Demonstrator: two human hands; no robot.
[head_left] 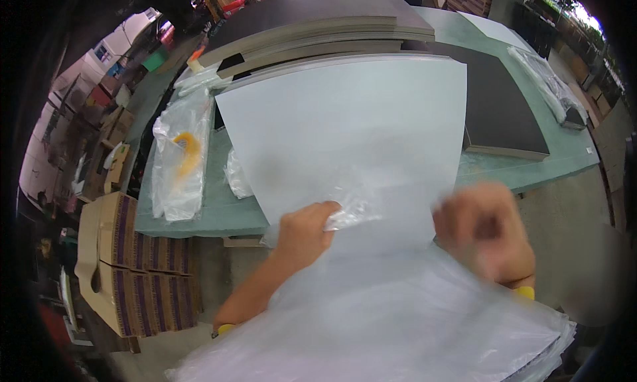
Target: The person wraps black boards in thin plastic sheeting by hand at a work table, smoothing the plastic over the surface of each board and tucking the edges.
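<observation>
A large white sheet (358, 110) lies on a stack of similar sheets at the table's near side. My left hand (305, 233) is closed on bunched clear plastic film (355, 213) over the sheet's lower part. Close to me, a wide spread of translucent plastic (398, 316) fills the bottom of the view, with layered edges at its right. My right hand (488, 233) is beside the sheet's lower right edge, curled but smeared by motion. Whether its fingers grip the plastic cannot be made out.
Dark panels (318, 17) are stacked at the back of the green table (232, 216); another dark panel (504, 103) lies right. Plastic bags and a yellow tape roll (189, 153) are at left. Cardboard boxes (139, 269) stand below left. A plastic-wrapped bundle (551, 83) sits far right.
</observation>
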